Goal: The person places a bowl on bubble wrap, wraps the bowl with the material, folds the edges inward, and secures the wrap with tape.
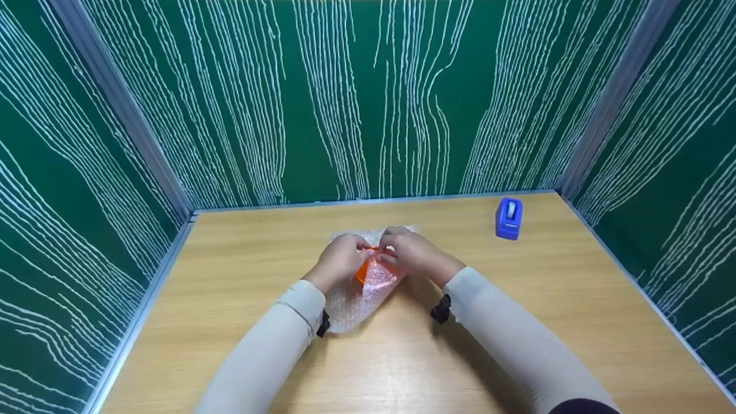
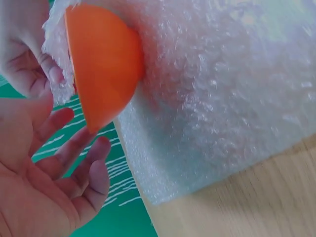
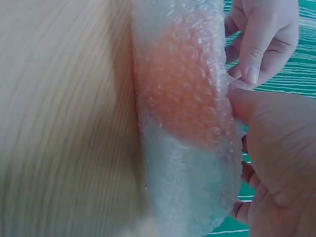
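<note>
An orange bowl [image 1: 361, 272] sits on a sheet of bubble wrap [image 1: 347, 305], with a flap folded over its right side. In the left wrist view the bare side of the bowl [image 2: 106, 64] shows, and a wrap edge [image 2: 61, 91] laps its rim. My left hand [image 1: 340, 256] is at the rim, its thumb and forefinger pinching the wrap edge, other fingers loosely bent near the bowl. From the right, my right hand [image 1: 411, 250] grips the folded wrap [image 3: 182, 89], thumb at its edge. The bowl's inside is mostly hidden.
A blue tape dispenser [image 1: 509, 218] stands at the back right of the wooden table [image 1: 241, 299]. Green panels [image 1: 397, 103] with white wavy lines rise along the back and both sides.
</note>
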A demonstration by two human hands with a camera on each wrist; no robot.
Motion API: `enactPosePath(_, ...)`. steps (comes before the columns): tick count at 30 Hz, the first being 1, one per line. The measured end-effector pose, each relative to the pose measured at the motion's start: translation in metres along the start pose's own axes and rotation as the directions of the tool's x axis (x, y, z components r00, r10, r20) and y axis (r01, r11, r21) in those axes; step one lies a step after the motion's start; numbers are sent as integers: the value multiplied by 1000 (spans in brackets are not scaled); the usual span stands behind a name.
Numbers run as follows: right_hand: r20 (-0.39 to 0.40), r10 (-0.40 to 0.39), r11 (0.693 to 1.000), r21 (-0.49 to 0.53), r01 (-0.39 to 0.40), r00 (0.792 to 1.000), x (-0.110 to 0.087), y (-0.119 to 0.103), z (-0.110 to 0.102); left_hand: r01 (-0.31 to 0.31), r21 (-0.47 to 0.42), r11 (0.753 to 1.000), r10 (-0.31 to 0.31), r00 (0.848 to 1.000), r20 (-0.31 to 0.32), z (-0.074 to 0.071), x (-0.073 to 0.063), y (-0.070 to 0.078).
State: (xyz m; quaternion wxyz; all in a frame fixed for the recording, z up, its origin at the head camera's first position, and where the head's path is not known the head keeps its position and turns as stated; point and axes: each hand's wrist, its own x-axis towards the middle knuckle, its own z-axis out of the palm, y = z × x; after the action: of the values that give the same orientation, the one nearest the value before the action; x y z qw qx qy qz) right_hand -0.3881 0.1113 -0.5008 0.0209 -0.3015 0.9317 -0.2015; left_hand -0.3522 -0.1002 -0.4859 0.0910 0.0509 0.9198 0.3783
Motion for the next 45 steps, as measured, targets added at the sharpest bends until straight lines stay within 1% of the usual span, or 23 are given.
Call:
enactPosePath(5,-24,-36,999,21,36,999,1,1,1,23,9,1000,-23,999,-34,4,4,5)
enactPosePath(7,-19,-28,999,37,29,999,2,1,0,45,4,999,-45,998,-40,5,5,6)
enactPosePath(10,-5,4,999,45,-4,1000,2,2,-4,57,14,998,-56,997,-50,5,6,5)
enactPosePath(14,-7,69,995,73,-68,998,1,9,-11,74,11,997,-73,996,-52,4,8,4)
enactPosePath(17,-10,147,981,129,-144,989,0,19,-17,95,-1,996,-95,994,-47,4,9,2)
enactPosePath(19,-5,203,966,164,-200,979,0,27,-20,103,-6,995,-103,994,-47,4,9,1)
enactPosePath(22,14,281,939,203,-278,960,0,39,-24,99,4,995,-98,994,-49,5,9,0)
enactPosePath(25,35,329,918,223,-328,944,-2,51,-27,87,19,996,-85,995,-56,5,9,0)
enactPosePath(28,54,366,901,228,-369,929,-5,63,-30,101,16,995,-100,994,-50,6,9,1)
enactPosePath(32,63,380,901,203,-384,923,-7,79,-31,81,59,995,-77,995,-67,9,9,4)
enactPosePath(35,77,383,903,179,-390,921,-9,88,-28,49,93,994,-42,996,-82,11,8,4)
enactPosePath(37,98,394,897,176,-406,914,-11,91,-26,56,71,996,-51,996,-74,12,8,4)
enactPosePath(41,109,381,907,150,-394,918,-12,96,-21,63,73,995,-58,996,-71,12,7,3)
enactPosePath(45,125,398,898,151,-414,909,-11,98,-15,69,82,994,-64,996,-67,13,6,3)
